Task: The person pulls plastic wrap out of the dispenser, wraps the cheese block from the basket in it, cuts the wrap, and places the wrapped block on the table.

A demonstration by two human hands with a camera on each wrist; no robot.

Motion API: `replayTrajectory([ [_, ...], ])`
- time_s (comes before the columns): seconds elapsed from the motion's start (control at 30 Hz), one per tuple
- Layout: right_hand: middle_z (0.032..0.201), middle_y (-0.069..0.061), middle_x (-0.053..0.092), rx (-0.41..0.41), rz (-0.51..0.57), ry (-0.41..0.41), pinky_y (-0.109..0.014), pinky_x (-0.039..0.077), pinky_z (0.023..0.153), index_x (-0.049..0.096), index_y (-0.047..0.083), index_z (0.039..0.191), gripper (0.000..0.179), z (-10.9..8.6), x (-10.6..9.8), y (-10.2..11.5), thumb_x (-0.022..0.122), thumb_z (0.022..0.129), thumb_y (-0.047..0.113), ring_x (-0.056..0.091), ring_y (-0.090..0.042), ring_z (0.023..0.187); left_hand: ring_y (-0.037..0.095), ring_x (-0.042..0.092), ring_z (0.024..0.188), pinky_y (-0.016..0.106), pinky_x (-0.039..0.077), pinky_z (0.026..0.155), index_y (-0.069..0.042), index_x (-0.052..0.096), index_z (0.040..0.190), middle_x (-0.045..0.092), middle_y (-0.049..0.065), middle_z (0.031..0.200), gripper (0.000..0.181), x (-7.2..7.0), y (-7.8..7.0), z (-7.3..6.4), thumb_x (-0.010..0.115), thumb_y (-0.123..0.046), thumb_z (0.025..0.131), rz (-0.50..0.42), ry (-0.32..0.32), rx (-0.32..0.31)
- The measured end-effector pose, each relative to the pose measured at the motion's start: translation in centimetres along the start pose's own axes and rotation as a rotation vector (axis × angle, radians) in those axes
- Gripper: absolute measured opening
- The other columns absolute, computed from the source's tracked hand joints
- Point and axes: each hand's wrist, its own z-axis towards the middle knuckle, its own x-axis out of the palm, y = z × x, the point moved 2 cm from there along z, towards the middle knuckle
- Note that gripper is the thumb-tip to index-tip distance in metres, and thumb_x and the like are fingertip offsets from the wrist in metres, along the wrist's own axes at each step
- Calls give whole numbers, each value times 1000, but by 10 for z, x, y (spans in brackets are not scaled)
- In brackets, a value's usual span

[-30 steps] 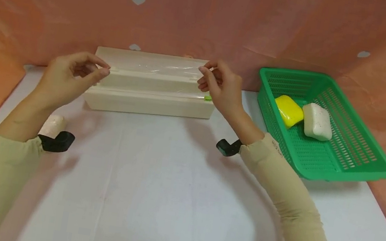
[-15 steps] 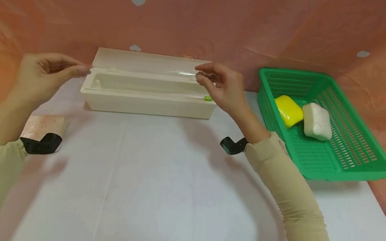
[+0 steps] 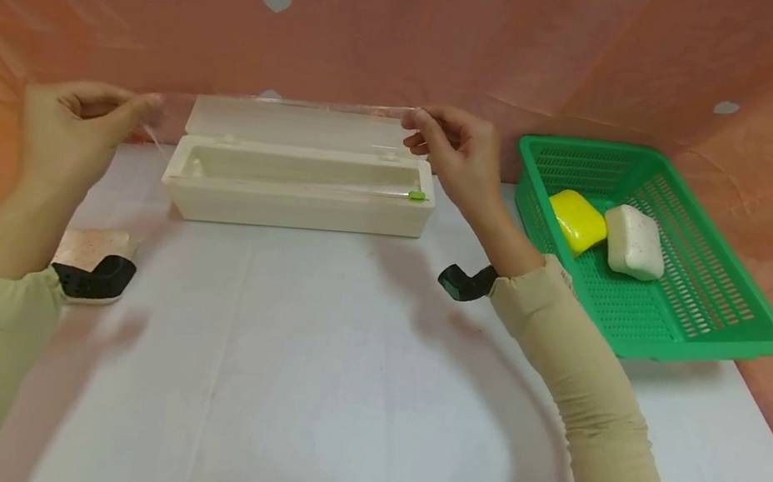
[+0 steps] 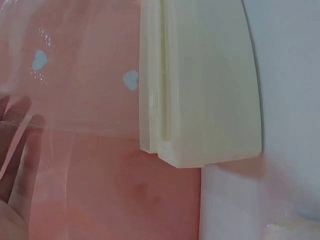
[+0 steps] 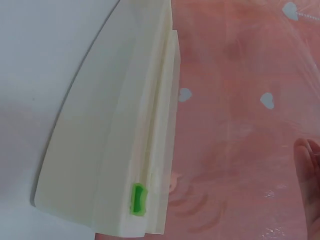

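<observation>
A long cream cling film dispenser stands at the back of the table, its lid tipped back. A green slide cutter sits at the right end of its front rail. Clear cling film stretches between my hands, above and behind the dispenser. My left hand pinches its left edge beyond the dispenser's left end. The right hand pinches the other edge, above the dispenser's right end. In the left wrist view, parts of my left fingers show through the film.
A speckled pale soap-like block lies by my left wrist. On the right, a green plastic basket holds a yellow block and a white speckled block. A pink curtain hangs behind the table.
My left hand has moved left, away from the dispenser, then risen. The right hand has risen slightly. The cling film now spans higher, above the lid.
</observation>
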Motion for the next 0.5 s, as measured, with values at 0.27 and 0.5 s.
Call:
replayTrajectory([
  [0.27, 85, -24, 69, -45, -1, -26, -28, 57, 70, 69, -12, 94, 16, 2, -3, 6, 62, 91, 2, 67, -11, 68, 0, 62, 45, 13, 49, 46, -14, 59, 69, 66, -15, 56, 22, 7, -1, 2, 69, -19, 88, 114, 19, -39],
  [0.5, 85, -22, 70, -58, -3, -59, -29, 58, 70, 69, -11, 97, 16, 4, -7, 11, 62, 92, 2, 68, -13, 68, -1, 61, 44, 11, 48, 48, -13, 64, 72, 65, -13, 52, 16, 12, -10, 4, 74, -17, 84, 56, -48, 14],
])
